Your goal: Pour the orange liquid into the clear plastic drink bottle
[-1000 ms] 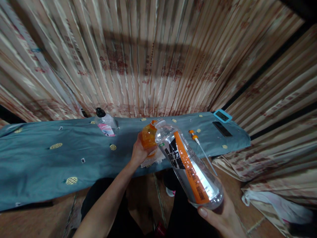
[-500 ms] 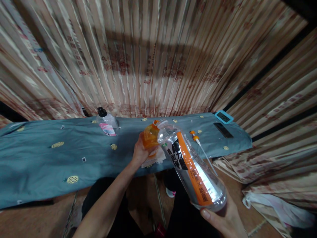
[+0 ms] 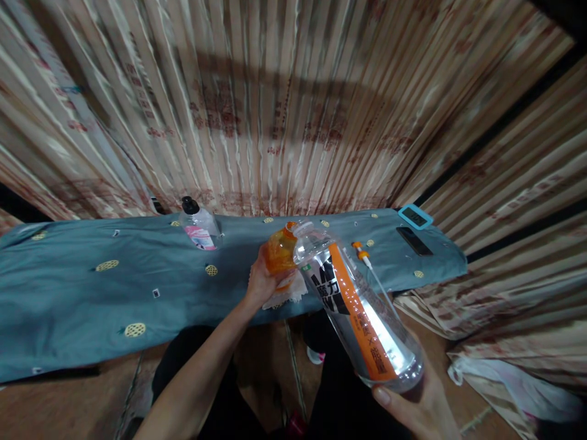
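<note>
My left hand (image 3: pixel 265 278) is wrapped round an orange see-through bottle (image 3: pixel 280 249), which leans a little to the right above a pale cloth (image 3: pixel 288 293). My right hand (image 3: pixel 408 397) grips the base of a large clear bottle (image 3: pixel 351 308) with a silver and orange label. That bottle is tilted, its mouth down-left against or just by the orange bottle's neck; whether liquid flows between them I cannot tell. A pump head (image 3: pixel 360 249) with an orange collar and a long white tube lies on the table, right of the clear bottle.
A clear bottle with a black cap and pink label (image 3: pixel 200 229) stands at the back left of the cloth-covered table (image 3: pixel 174 293). At the right end lie a blue-framed digital clock (image 3: pixel 415 216) and a black phone-like slab (image 3: pixel 414 241). Curtains (image 3: pixel 275 110) hang behind.
Both hands and both bottles keep nearly the same pose. The view has shifted very slightly.
</note>
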`<state>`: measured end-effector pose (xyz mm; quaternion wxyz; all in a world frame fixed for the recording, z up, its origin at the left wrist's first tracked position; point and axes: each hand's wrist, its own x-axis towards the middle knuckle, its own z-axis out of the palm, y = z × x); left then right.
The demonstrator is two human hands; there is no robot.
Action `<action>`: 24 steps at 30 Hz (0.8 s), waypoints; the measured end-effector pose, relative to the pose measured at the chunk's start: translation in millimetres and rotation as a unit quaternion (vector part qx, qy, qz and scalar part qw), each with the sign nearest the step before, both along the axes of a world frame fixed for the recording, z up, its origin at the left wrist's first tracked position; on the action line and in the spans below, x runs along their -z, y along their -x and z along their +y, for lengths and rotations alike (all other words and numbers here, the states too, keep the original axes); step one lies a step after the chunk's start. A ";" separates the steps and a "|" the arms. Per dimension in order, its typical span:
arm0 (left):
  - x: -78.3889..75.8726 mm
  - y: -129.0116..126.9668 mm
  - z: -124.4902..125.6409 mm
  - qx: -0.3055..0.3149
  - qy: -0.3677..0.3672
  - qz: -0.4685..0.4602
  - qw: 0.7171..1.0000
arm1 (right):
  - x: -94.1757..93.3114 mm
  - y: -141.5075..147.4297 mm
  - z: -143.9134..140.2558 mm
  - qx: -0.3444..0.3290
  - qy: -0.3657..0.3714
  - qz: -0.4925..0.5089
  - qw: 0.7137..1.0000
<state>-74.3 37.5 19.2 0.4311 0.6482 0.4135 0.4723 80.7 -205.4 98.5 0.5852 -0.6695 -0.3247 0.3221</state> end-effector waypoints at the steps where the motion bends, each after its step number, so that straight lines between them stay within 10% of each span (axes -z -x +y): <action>1: -0.1 0.1 0.1 -0.001 -0.001 0.004 1.000 | -1.3 0.2 0.3 -0.002 0.002 -0.007 1.000; 24: 4.9 0.8 1.4 -0.004 -0.006 0.009 1.000 | -0.5 0.8 1.4 -0.043 -0.017 -0.044 0.998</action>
